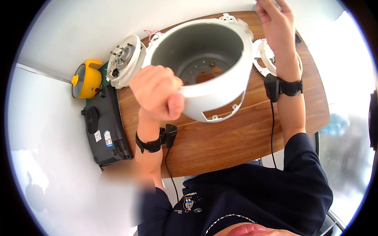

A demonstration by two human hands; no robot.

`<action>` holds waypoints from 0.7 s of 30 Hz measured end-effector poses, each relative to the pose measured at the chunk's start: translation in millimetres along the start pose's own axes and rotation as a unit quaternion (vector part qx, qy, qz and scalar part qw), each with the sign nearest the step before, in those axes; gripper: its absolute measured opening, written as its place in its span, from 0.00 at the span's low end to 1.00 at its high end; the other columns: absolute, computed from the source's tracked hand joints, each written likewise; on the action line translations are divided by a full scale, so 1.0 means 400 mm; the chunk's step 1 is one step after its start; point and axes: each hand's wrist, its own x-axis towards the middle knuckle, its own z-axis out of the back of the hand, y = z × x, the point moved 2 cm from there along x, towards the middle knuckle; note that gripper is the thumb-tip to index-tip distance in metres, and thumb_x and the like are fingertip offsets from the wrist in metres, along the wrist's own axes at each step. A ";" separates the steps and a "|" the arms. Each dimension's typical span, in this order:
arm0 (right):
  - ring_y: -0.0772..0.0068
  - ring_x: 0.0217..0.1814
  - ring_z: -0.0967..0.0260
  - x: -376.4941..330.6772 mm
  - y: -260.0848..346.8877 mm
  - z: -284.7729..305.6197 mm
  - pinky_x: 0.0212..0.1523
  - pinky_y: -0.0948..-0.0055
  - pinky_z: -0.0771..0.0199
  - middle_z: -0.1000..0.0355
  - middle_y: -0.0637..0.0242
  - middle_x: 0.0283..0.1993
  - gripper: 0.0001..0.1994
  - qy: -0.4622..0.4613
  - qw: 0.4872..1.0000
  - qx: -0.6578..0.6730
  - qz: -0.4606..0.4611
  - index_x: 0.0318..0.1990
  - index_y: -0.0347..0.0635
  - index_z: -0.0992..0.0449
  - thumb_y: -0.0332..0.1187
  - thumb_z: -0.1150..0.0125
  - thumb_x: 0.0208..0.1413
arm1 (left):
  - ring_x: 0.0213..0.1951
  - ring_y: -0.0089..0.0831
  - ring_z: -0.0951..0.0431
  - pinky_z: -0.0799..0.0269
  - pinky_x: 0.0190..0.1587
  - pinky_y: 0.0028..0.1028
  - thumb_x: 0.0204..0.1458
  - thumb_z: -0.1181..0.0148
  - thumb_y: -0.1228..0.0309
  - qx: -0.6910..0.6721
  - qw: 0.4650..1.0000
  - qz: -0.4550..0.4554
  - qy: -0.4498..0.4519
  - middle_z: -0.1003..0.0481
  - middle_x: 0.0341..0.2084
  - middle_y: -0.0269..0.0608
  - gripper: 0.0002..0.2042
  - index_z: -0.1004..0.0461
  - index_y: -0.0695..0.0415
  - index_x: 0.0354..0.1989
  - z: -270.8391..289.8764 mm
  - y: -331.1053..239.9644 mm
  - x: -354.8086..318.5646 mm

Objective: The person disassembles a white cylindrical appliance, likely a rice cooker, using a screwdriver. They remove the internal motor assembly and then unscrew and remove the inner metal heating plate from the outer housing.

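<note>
Tilting above the table (236, 137), the cooker shell (208, 67) sits in left hand's (157, 92) grip.

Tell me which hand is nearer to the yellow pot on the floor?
Left. The left hand grips the white cooker shell on the side facing the yellow pot; the right hand is raised past the shell's far side.

White cooker shell (212, 84), empty, tilted, held above wooden table (236, 137)
</note>
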 end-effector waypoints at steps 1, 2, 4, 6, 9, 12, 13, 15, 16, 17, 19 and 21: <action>0.84 0.34 0.34 -0.002 0.010 -0.008 0.36 0.84 0.31 0.28 0.72 0.35 0.14 0.003 1.000 0.019 0.013 0.55 0.31 0.27 0.27 0.38 0.65 | 0.14 0.33 0.37 0.46 0.19 0.30 0.62 0.49 0.58 -0.003 1.000 -0.006 0.020 0.37 0.13 0.35 0.21 0.32 0.56 0.17 -0.007 -0.008 -0.010; 0.83 0.34 0.33 -0.006 0.021 -0.013 0.36 0.85 0.31 0.28 0.71 0.35 0.14 0.006 0.999 0.038 0.025 0.55 0.32 0.27 0.27 0.38 0.65 | 0.14 0.33 0.37 0.46 0.19 0.30 0.62 0.49 0.58 -0.006 0.999 -0.012 0.041 0.38 0.13 0.35 0.21 0.32 0.56 0.17 -0.014 -0.016 -0.021; 0.83 0.34 0.32 -0.021 0.083 -0.008 0.36 0.84 0.30 0.28 0.71 0.36 0.15 0.028 0.998 0.020 0.059 0.56 0.32 0.28 0.28 0.38 0.65 | 0.14 0.32 0.39 0.46 0.19 0.28 0.65 0.51 0.53 -0.013 0.998 -0.030 0.054 0.40 0.13 0.33 0.25 0.33 0.55 0.18 -0.037 -0.027 -0.037; 0.82 0.34 0.32 -0.034 0.109 -0.008 0.36 0.83 0.30 0.27 0.70 0.36 0.15 0.040 0.994 0.012 0.104 0.56 0.33 0.28 0.29 0.39 0.66 | 0.14 0.32 0.39 0.45 0.19 0.27 0.66 0.52 0.50 -0.019 0.997 -0.045 0.054 0.40 0.14 0.33 0.26 0.33 0.55 0.18 -0.051 -0.037 -0.045; 0.83 0.35 0.35 -0.044 0.137 0.003 0.36 0.83 0.34 0.29 0.71 0.38 0.16 0.060 0.974 -0.084 0.201 0.57 0.32 0.28 0.34 0.45 0.70 | 0.15 0.31 0.39 0.42 0.20 0.25 0.67 0.54 0.46 -0.021 0.996 -0.054 0.071 0.40 0.15 0.32 0.29 0.34 0.54 0.17 -0.062 -0.052 -0.055; 0.83 0.34 0.38 -0.072 0.158 -0.016 0.35 0.81 0.35 0.31 0.71 0.37 0.15 0.022 0.944 -0.216 0.247 0.56 0.34 0.28 0.38 0.49 0.73 | 0.15 0.30 0.39 0.43 0.20 0.24 0.67 0.54 0.47 -0.031 0.993 -0.066 0.088 0.40 0.15 0.32 0.28 0.35 0.53 0.17 -0.067 -0.056 -0.066; 0.83 0.34 0.38 -0.082 0.164 -0.026 0.35 0.81 0.35 0.32 0.71 0.37 0.15 -0.002 0.929 -0.267 0.257 0.54 0.35 0.27 0.38 0.50 0.73 | 0.15 0.30 0.40 0.43 0.20 0.24 0.67 0.54 0.46 -0.031 0.993 -0.065 0.091 0.40 0.15 0.31 0.28 0.35 0.53 0.17 -0.070 -0.058 -0.069; 0.82 0.33 0.35 -0.107 0.166 -0.069 0.35 0.80 0.32 0.31 0.71 0.34 0.14 0.013 0.914 -0.319 0.250 0.51 0.37 0.27 0.39 0.48 0.72 | 0.15 0.29 0.40 0.43 0.20 0.24 0.67 0.54 0.46 -0.030 0.993 -0.067 0.093 0.40 0.14 0.31 0.28 0.35 0.53 0.17 -0.072 -0.061 -0.071; 0.82 0.33 0.32 -0.115 0.187 -0.068 0.35 0.80 0.30 0.30 0.70 0.33 0.14 0.054 0.931 -0.304 0.196 0.49 0.37 0.26 0.40 0.46 0.71 | 0.15 0.29 0.40 0.43 0.20 0.23 0.67 0.54 0.47 -0.029 0.993 -0.071 0.092 0.40 0.14 0.31 0.28 0.35 0.53 0.17 -0.074 -0.058 -0.069; 0.81 0.33 0.29 -0.124 0.208 -0.067 0.35 0.80 0.28 0.28 0.70 0.32 0.13 0.092 0.941 -0.292 0.141 0.47 0.38 0.26 0.40 0.43 0.69 | 0.15 0.29 0.40 0.43 0.20 0.23 0.67 0.53 0.47 -0.026 0.993 -0.075 0.092 0.40 0.14 0.31 0.28 0.36 0.53 0.17 -0.074 -0.058 -0.068; 0.80 0.34 0.26 -0.135 0.175 -0.081 0.36 0.81 0.26 0.26 0.69 0.31 0.13 0.102 0.942 -0.304 0.098 0.46 0.38 0.26 0.40 0.40 0.67 | 0.15 0.29 0.40 0.42 0.21 0.23 0.67 0.53 0.47 -0.032 0.991 -0.078 0.102 0.40 0.14 0.31 0.28 0.36 0.53 0.17 -0.078 -0.061 -0.067; 0.79 0.34 0.23 -0.126 0.153 -0.080 0.36 0.82 0.25 0.25 0.67 0.31 0.12 0.143 0.917 -0.366 0.070 0.45 0.38 0.26 0.37 0.36 0.65 | 0.16 0.30 0.40 0.40 0.22 0.23 0.66 0.51 0.49 -0.039 0.989 -0.081 0.114 0.39 0.15 0.31 0.26 0.36 0.52 0.17 -0.078 -0.065 -0.067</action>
